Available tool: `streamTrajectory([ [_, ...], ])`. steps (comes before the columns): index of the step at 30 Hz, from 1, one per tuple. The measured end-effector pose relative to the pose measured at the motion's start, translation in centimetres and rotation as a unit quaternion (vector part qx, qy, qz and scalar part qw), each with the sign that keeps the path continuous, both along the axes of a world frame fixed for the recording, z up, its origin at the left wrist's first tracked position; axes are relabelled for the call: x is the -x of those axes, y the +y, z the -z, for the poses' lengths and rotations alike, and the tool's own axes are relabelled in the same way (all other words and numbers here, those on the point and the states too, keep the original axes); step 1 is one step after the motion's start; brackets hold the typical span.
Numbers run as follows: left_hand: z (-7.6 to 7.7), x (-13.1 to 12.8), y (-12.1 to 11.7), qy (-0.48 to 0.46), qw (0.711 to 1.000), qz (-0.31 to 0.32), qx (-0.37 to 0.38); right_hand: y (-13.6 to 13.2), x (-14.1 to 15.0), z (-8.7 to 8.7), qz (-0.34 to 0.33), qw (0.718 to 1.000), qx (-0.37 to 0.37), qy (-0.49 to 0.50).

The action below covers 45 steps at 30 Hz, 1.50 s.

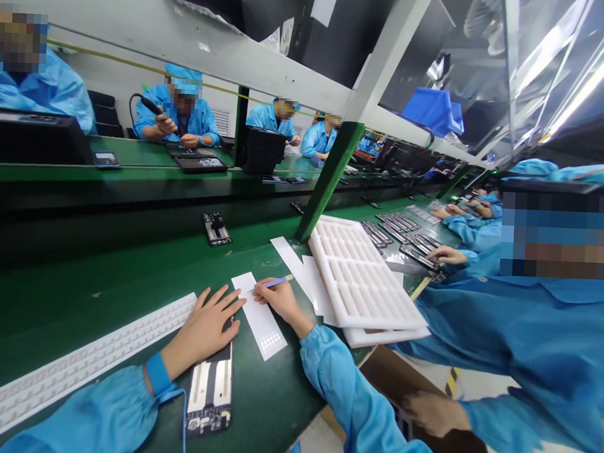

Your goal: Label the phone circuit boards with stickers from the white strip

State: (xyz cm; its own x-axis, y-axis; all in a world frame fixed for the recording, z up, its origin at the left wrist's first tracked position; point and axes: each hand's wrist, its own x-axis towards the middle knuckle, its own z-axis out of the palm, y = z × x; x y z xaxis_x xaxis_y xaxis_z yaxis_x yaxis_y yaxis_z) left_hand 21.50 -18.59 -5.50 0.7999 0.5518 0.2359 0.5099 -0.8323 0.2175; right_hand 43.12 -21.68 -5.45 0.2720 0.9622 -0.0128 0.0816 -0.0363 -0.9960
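My left hand [205, 329] lies flat with fingers spread on the upper end of an opened phone body [211, 386] on the green bench. A blue wrist strap [158, 374] with a cord sits on that wrist. My right hand [279, 299] is closed in a pinch on a thin blue-tipped tool [278, 281], whose tip touches the upper part of a white sticker sheet [258, 315] with small grids of dots at both ends. Both sleeves are blue.
A long white strip of small parts [76, 360] lies at the left. Stacked white foam trays [362, 279] sit at the right, with paper under them. Another phone frame [216, 229] lies farther back. A co-worker in blue [522, 343] sits close on the right; others work across the bench.
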Motion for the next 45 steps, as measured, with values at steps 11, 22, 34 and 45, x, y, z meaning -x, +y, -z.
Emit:
streamTrajectory([
  [11, 0.2, 0.0, 0.1, -0.001, 1.000, -0.001, -0.002, 0.0, 0.0, 0.3, 0.003, 0.999, -0.005, 0.036],
  [22, -0.3, -0.2, 0.0, -0.016, 1.000, 0.003, 0.006, -0.5, 0.0, -0.5, 0.029, 0.997, -0.009, 0.066],
  [34, -0.1, 9.4, -3.7, -0.102, 0.992, -0.065, -0.045, -4.5, 7.4, -1.0, -0.071, 0.990, 0.020, 0.123],
  [45, 0.4, 9.1, -3.8, -0.060, 0.996, -0.040, -0.042, -4.6, 8.6, 0.3, -0.081, 0.991, 0.036, 0.102],
])
